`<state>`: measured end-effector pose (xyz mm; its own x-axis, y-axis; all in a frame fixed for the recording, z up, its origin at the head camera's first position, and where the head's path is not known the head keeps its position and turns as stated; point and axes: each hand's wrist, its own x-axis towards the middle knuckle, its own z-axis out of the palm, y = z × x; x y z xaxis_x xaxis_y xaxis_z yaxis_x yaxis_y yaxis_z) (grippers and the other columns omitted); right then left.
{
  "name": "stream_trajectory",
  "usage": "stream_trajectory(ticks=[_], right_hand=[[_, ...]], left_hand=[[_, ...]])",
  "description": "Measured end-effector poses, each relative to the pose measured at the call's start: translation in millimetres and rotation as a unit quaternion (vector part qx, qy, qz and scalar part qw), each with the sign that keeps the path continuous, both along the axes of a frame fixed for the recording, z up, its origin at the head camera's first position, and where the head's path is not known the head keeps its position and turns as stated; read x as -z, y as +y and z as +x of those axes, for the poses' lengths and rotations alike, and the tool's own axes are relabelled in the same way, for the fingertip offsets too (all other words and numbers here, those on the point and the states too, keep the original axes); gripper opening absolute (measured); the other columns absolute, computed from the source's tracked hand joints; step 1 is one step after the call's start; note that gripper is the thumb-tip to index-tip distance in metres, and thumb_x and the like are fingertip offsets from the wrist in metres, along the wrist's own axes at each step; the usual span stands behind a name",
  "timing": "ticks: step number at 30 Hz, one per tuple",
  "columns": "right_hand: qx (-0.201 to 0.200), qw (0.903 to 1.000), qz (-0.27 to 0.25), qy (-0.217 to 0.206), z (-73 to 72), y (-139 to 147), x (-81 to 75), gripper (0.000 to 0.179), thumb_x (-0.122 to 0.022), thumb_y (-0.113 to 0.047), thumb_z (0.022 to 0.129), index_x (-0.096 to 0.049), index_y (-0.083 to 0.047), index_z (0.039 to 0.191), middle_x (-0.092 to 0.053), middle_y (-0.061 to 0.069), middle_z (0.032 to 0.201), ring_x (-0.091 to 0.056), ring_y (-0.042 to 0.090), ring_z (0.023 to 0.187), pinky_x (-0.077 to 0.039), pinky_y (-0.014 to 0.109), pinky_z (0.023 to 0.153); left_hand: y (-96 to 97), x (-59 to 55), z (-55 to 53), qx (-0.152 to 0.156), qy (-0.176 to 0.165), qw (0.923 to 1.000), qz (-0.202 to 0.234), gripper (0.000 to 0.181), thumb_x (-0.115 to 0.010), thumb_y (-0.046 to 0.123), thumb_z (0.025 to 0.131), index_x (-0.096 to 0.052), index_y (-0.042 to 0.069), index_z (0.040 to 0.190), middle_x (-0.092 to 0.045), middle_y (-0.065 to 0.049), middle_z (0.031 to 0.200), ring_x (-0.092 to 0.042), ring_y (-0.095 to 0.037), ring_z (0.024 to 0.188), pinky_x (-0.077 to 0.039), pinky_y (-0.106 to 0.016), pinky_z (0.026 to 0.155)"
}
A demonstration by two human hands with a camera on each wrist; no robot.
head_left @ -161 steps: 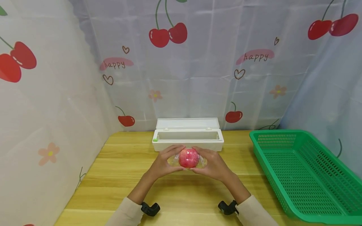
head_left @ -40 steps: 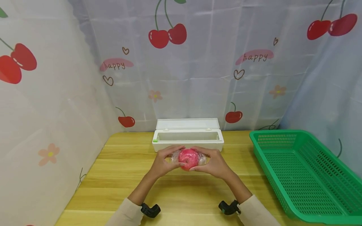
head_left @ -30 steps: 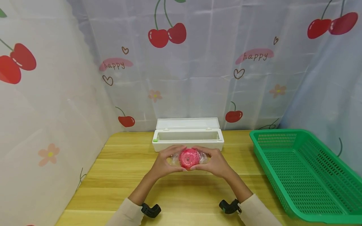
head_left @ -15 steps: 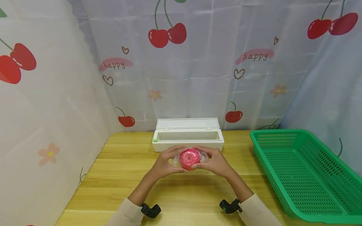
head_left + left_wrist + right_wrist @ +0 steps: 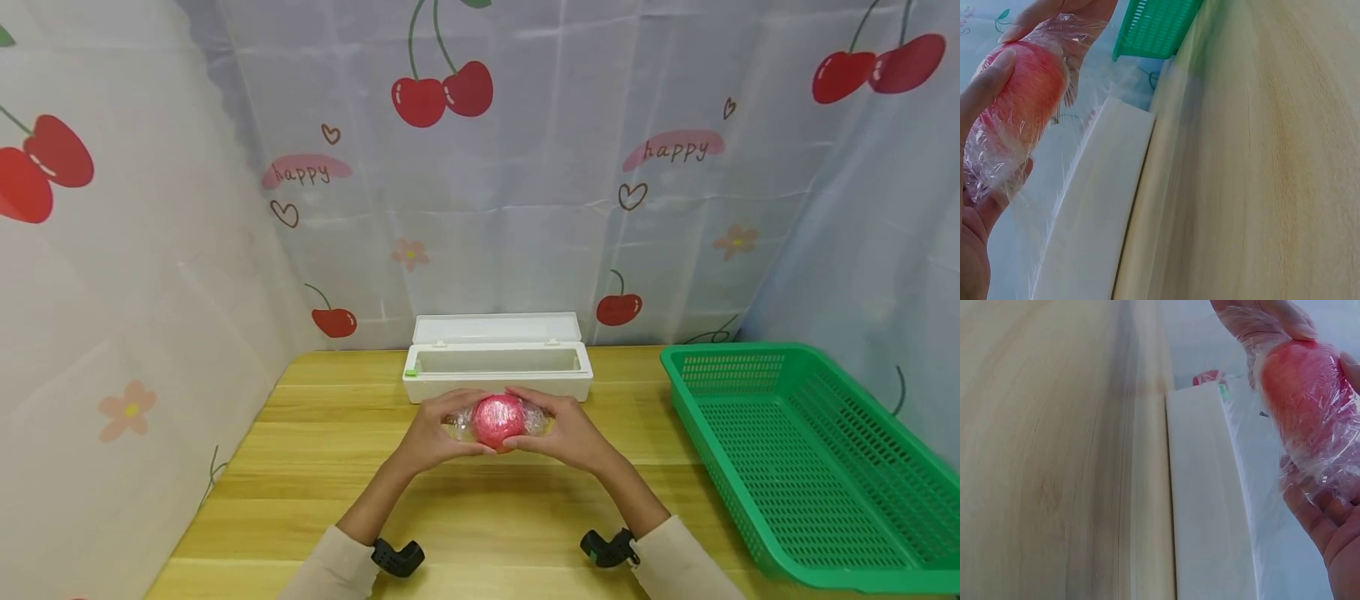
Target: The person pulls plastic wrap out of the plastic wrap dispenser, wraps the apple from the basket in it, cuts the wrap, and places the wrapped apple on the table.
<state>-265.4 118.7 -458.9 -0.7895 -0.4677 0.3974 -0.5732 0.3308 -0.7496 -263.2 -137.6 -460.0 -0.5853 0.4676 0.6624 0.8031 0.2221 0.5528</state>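
Two-handed: gripping the apple [image 5: 498, 419] between curled fingers [image 5: 985, 89] of left hand [image 5: 432, 432] and right hand [image 5: 570, 431]; might drop it on the worktop [image 5: 495, 517] through possibly slick, bunched film [image 5: 535, 421].

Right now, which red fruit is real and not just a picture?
The film-wrapped apple held by the left hand and right hand; the others are cherries printed on the curtain.

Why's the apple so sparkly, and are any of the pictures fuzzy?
Head view: light glares off plastic wrap around the apple; left wrist view: the wooden tabletop smears into blurry streaks beside the white wrap dispenser; right wrist view: similar streaks, and the dispenser looks pale and soft.
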Motion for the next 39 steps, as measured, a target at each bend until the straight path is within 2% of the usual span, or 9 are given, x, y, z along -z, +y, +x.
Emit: stream_trajectory(ticks=[5,12,21,30,39], right_hand=[[-0.004,0.9994,-0.021,0.028,0.8,-0.7,-1.5,0.075,-0.09,-0.037,0.077,-0.06,-0.016,0.143,-0.062,-0.001,0.14,-0.062,0.025,0.124,-0.056,0.038,0.096],[-0.014,0.9976,-0.037,0.057,1.2,-0.7,-2.5,0.074,-0.091,-0.032,0.075,-0.062,-0.014,0.141,-0.063,-0.003,0.139,-0.06,0.022,0.127,-0.053,0.037,0.1],[-0.03,0.9947,-0.041,0.089,0.9,-2.8,-1.0,0.076,-0.093,-0.031,0.072,-0.063,-0.011,0.139,-0.063,0.001,0.138,-0.061,0.024,0.126,-0.052,0.039,0.101],[-0.048,0.9928,-0.05,0.098,-0.6,-4.3,1.5,0.074,-0.093,-0.026,0.072,-0.064,-0.014,0.139,-0.065,0.001,0.137,-0.064,0.025,0.122,-0.055,0.035,0.096],[-0.039,0.9935,-0.013,0.106,-0.4,-5.1,2.4,0.08,-0.095,-0.024,0.069,-0.061,-0.014,0.141,-0.066,0.005,0.135,-0.065,0.027,0.12,-0.056,0.039,0.096]], left_hand=[[-4.5,12.3,-10.4,-0.009,-0.018,0.9998,0.0,0.076,-0.098,0.009,0.063,-0.066,0.002,0.131,-0.069,-0.013,0.127,-0.065,-0.028,0.118,-0.058,-0.039,0.092],[-8.8,17.0,-15.0,0.0,-0.036,0.9994,0.002,0.074,-0.096,0.02,0.069,-0.065,0.01,0.136,-0.069,-0.005,0.13,-0.065,-0.023,0.119,-0.058,-0.037,0.093],[-10.1,16.9,-15.1,-0.017,-0.049,0.9986,-0.008,0.072,-0.096,0.022,0.07,-0.067,0.012,0.134,-0.07,-0.002,0.127,-0.067,-0.02,0.115,-0.058,-0.035,0.09],[-9.2,12.6,-12.5,-0.034,-0.062,0.9975,-0.01,0.068,-0.094,0.03,0.073,-0.068,0.017,0.134,-0.07,0.002,0.127,-0.067,-0.018,0.117,-0.056,-0.035,0.096],[-9.3,13.1,-11.1,-0.047,-0.094,0.9945,-0.004,0.062,-0.092,0.033,0.076,-0.07,0.02,0.132,-0.071,0.005,0.125,-0.068,-0.016,0.113,-0.057,-0.035,0.093]])
